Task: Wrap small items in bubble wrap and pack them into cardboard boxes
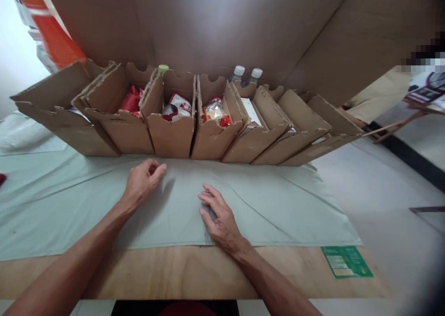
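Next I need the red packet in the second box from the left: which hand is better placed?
Left, I'd judge: the left hand is nearer the red packet and its box; the right hand is farther right and back.

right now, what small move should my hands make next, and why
Probably raise the left hand toward the third box from the left: the hand looks empty, it is close to that box's front, and a red-and-white packet shows inside.
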The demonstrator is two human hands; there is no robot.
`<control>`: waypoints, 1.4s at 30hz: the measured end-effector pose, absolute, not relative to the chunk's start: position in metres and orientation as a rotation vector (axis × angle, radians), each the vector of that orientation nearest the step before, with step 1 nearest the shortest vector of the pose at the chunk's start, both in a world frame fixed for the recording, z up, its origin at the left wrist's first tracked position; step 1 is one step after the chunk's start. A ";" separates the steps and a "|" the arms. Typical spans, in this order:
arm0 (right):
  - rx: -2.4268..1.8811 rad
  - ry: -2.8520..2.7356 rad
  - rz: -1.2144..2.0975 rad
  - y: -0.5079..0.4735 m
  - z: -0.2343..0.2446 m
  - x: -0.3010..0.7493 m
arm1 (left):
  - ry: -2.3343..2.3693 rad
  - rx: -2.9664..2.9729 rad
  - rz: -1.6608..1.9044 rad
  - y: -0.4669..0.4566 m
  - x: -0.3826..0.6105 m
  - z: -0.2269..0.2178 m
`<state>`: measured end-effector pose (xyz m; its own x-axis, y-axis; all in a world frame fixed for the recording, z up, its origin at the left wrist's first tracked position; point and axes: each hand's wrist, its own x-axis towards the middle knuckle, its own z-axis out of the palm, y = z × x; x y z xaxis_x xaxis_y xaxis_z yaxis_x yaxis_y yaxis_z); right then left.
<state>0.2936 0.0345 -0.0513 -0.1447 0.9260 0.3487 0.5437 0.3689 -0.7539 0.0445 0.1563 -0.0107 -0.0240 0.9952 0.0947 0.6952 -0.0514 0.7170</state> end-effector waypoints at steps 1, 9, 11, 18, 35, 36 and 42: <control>-1.279 -1.818 0.581 0.034 -0.051 0.294 | 1.720 1.820 0.842 0.150 0.047 -0.014; -1.251 -1.894 0.508 0.037 -0.046 0.294 | 1.249 2.245 0.786 0.076 0.031 -0.044; -1.227 -1.917 0.506 0.041 -0.039 0.291 | 1.233 2.320 0.743 0.051 0.022 -0.051; -1.093 -2.055 0.461 0.102 0.039 0.226 | 1.211 2.223 1.148 -0.011 0.007 -0.055; -1.133 -2.016 0.638 0.087 0.091 0.164 | 1.488 0.980 1.889 -0.018 0.002 -0.066; -1.124 -2.043 0.636 0.067 0.095 0.178 | 1.473 0.966 1.915 -0.018 0.001 -0.064; -1.208 -1.971 0.620 0.007 0.103 0.283 | 1.440 1.112 1.850 -0.021 -0.010 -0.048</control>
<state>0.2827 0.0074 0.1034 -0.2911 0.8965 0.3339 0.5440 0.4423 -0.7130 -0.0104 -0.0208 -0.0481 -0.5138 0.8117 0.2780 0.0699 -0.2833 0.9565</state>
